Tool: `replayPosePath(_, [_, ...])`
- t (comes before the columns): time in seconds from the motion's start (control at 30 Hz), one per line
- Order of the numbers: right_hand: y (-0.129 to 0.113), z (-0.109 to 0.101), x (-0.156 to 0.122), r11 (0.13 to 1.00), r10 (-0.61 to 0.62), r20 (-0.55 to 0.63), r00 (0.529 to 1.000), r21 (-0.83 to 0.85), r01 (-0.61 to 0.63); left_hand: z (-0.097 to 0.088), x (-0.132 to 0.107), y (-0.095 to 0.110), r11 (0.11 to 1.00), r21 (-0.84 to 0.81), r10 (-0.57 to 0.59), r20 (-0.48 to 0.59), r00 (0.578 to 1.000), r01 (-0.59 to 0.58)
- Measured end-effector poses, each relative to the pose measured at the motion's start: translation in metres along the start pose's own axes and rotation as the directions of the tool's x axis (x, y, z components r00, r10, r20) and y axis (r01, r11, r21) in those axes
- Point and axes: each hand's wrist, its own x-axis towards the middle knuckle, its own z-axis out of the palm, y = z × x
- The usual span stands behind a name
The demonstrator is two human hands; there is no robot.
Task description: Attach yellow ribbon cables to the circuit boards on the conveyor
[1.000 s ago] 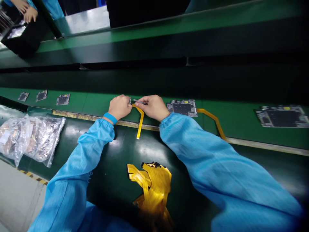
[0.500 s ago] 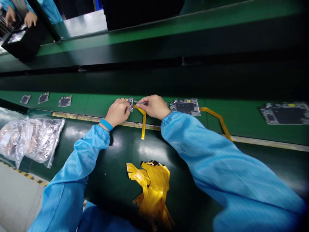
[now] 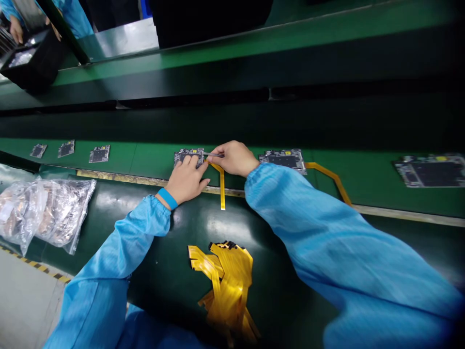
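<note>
A circuit board [image 3: 180,156] lies on the green belt, partly covered by my left hand [image 3: 187,180]. That hand's fingers are spread, their tips resting on the board's front edge. My right hand [image 3: 236,157] pinches a pair of thin grey tweezers [image 3: 213,154], whose tip points left at the board's right edge. An orange flat flex cable [image 3: 222,186] runs from that edge, bends, and hangs over the front rail. Whether its end is seated in the connector is hidden by my fingers. Behind my right wrist lies another board [image 3: 283,158] with an orange cable [image 3: 329,177] at its right side.
Several loose boards [image 3: 99,154] lie along the belt to the left, one more board [image 3: 432,172] at far right. A pile of orange flex cables [image 3: 232,276] sits before me. Clear bags [image 3: 65,213] lie at left. A co-worker's hand [image 3: 16,30] is near a black bin [image 3: 39,63].
My left hand has shifted right and opened from a curled shape, its fingers now spread at the board's front edge. More of the board shows. The right hand keeps its tweezers almost in place.
</note>
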Motion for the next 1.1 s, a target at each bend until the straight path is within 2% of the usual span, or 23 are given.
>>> replayPosePath(0.2, [-0.001,-0.008,-0.011,0.994,0.006,0.0,1.0,-0.107,-0.005,-0.003,0.006,0.015,0.998,0.058,-0.015,0.045,0.999,0.012])
replayPosePath(0.4, [-0.003,-0.017,-0.016,0.976,-0.043,-0.01,0.999,-0.214,0.04,-0.002,0.009,0.022,0.998,0.065,-0.017,0.034,0.999,0.014])
replayPosePath(0.6, [-0.002,-0.016,-0.014,0.98,0.002,-0.002,1.0,-0.197,-0.003,-0.005,0.012,0.028,0.999,0.033,-0.014,0.054,0.998,0.012])
replayPosePath(0.83, [0.019,-0.019,-0.011,0.994,-0.005,0.048,0.999,-0.112,0.01,-0.001,0.014,0.033,0.999,0.045,0.009,0.044,0.999,-0.011])
replayPosePath(0.97, [0.025,-0.022,-0.008,0.994,-0.013,0.065,0.998,-0.104,0.019,-0.005,0.008,0.028,1.0,-0.006,0.028,0.043,0.999,-0.027])
replayPosePath(1.1, [0.031,-0.026,-0.007,0.995,-0.021,0.08,0.997,-0.095,0.029,-0.014,-0.008,0.017,0.993,-0.113,0.049,0.036,0.998,-0.045])
